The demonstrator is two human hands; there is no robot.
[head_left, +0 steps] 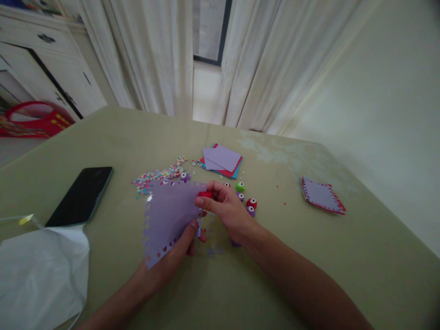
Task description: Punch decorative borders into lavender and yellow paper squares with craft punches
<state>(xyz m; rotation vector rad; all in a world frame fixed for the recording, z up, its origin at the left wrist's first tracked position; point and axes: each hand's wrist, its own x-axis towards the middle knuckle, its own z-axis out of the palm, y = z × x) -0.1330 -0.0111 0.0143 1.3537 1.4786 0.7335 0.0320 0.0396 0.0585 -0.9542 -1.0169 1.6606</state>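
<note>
My left hand (182, 247) pinches the lower right edge of a purple paper sheet (173, 208), held tilted above the table. Small shapes are punched along several of the sheet's edges. Closed around a small red craft punch (205, 195), my right hand (230, 208) is at the sheet's right edge; how far the paper sits inside the punch is hidden. Beyond my right hand stand several small punches with eye designs, among them a green one (240, 186), a red one (252, 202) and a purple one (250, 211). Tiny punched shapes (213, 250) lie below the hands.
Colourful confetti (161, 174) spreads behind the sheet. A stack of coloured paper (223, 159) lies farther back. Punched purple and red sheets (322, 195) are stacked at right. At left lie a phone (82, 195) and a white face mask (44, 275). Curtains (147, 55) hang behind the table.
</note>
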